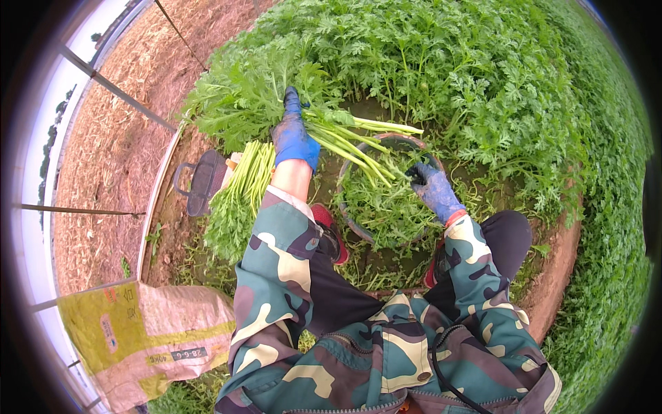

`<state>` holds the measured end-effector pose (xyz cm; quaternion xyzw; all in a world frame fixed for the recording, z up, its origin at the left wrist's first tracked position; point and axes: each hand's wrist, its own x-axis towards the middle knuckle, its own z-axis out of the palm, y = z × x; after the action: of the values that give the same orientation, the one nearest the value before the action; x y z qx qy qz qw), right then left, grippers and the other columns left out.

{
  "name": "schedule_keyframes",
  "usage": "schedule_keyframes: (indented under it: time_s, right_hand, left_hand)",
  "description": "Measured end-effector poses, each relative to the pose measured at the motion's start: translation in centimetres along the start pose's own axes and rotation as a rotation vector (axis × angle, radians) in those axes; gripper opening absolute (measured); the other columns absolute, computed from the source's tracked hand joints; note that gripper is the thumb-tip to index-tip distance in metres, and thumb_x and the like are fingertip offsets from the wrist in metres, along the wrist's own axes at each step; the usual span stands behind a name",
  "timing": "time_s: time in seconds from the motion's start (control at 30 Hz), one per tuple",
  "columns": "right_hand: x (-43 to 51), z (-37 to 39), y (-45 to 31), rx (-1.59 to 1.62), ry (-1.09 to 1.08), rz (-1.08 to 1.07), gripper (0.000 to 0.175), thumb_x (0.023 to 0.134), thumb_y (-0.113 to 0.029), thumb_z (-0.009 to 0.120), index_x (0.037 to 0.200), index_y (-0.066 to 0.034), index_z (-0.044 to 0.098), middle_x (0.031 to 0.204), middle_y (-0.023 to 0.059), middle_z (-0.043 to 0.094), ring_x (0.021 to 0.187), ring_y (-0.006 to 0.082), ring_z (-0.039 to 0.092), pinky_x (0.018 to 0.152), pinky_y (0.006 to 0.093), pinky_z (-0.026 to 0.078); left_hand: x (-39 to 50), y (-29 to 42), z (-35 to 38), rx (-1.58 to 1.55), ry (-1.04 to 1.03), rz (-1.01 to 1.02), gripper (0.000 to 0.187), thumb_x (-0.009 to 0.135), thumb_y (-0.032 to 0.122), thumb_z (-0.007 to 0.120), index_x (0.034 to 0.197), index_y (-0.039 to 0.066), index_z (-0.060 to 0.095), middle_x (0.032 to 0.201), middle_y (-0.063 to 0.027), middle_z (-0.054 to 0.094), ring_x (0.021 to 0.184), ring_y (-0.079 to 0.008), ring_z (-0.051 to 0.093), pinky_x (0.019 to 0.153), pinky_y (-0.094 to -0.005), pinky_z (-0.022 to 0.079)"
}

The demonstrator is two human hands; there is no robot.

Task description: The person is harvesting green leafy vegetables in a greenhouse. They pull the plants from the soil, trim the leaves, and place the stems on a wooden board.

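Observation:
In the head view my left hand [296, 137], in a soiled blue glove, is closed around a bunch of leafy greens [357, 147] that look like crown daisy. Its leaves point away to the upper left, and the pale green stem ends spread to the right over a round basin [357, 227]. Loose leafy trimmings [388, 207] fill the basin. My right hand [437, 191], gloved too, is over the basin's right side with curled fingers, close to the stem ends. Whether it pinches a bit of leaf is unclear. Another bunch [248, 181] lies left of my left forearm.
A dark mesh basket [201, 181] with a handle stands at the left. A printed woven sack [170, 331] lies at lower left. Dense growing greens [491, 67] rise ahead and to the right. Metal poles [114, 85] border the left side, and red shoes [331, 233] flank the basin.

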<state>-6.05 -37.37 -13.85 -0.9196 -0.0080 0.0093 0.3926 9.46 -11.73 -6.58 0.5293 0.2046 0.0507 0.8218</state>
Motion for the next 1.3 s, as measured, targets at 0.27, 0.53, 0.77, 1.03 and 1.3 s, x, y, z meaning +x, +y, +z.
schedule_keyframes:
  time_s: [0.27, 0.53, 0.77, 1.03, 1.3]
  right_hand:
    - [0.7, 0.0, -6.4, 1.087, 0.060, 0.151, 0.032, 0.084, -0.018, 0.068, 0.112, -0.0035, 0.063, 0.089, 0.0027, 0.065, 0.074, 0.0128, 0.058, 0.069, 0.0250, 0.047]
    - [4.2, 1.3, -9.5, 1.744, -0.041, 0.298, 0.024, 0.088, -0.019, 0.064, 0.104, -0.0021, 0.064, 0.079, 0.0011, 0.060, 0.061, 0.0056, 0.049, 0.050, 0.0154, 0.036]
    - [3.6, 1.9, -8.7, 1.802, -0.018, 0.320, 0.021, 0.090, -0.016, 0.061, 0.102, 0.0002, 0.062, 0.076, 0.0017, 0.058, 0.060, 0.0059, 0.048, 0.049, 0.0152, 0.036]
    - [4.7, 3.6, -1.3, 1.822, 0.687, 0.493, 0.011, 0.089, -0.013, 0.060, 0.095, -0.0041, 0.062, 0.078, 0.0041, 0.064, 0.062, 0.0100, 0.057, 0.051, 0.0174, 0.046]
    - [3.5, -0.3, 5.8, 0.448, 0.596, 0.256, 0.027, 0.081, -0.019, 0.071, 0.100, -0.0009, 0.065, 0.092, 0.0098, 0.066, 0.084, 0.0196, 0.061, 0.077, 0.0329, 0.048]
  left_hand:
    - [-0.5, -1.5, -0.9, 0.569, -0.157, 0.420, 0.075, 0.079, 0.041, 0.073, 0.130, -0.004, 0.041, 0.111, -0.0172, 0.061, 0.090, -0.0277, 0.063, 0.082, -0.0392, 0.051]
    - [-3.1, -0.1, 0.5, 1.037, -0.224, 0.365, 0.081, 0.086, 0.019, 0.064, 0.150, 0.031, 0.016, 0.126, -0.0228, 0.052, 0.108, -0.0295, 0.057, 0.096, -0.0353, 0.042]
    - [-3.0, -1.6, -0.4, 1.428, -0.170, 0.547, 0.087, 0.082, 0.012, 0.064, 0.150, 0.030, 0.014, 0.116, -0.0245, 0.058, 0.098, -0.0317, 0.062, 0.084, -0.0378, 0.048]
    - [-0.3, -0.6, -0.4, 0.585, -0.160, 0.484, 0.075, 0.079, 0.024, 0.071, 0.142, 0.013, 0.033, 0.096, -0.0185, 0.066, 0.085, -0.0283, 0.064, 0.075, -0.0381, 0.051]
    - [-2.6, 3.5, 1.0, -0.202, -0.194, -0.025, 0.050, 0.082, 0.034, 0.072, 0.118, 0.001, 0.057, 0.107, -0.0094, 0.064, 0.086, -0.0224, 0.063, 0.074, -0.0378, 0.055]
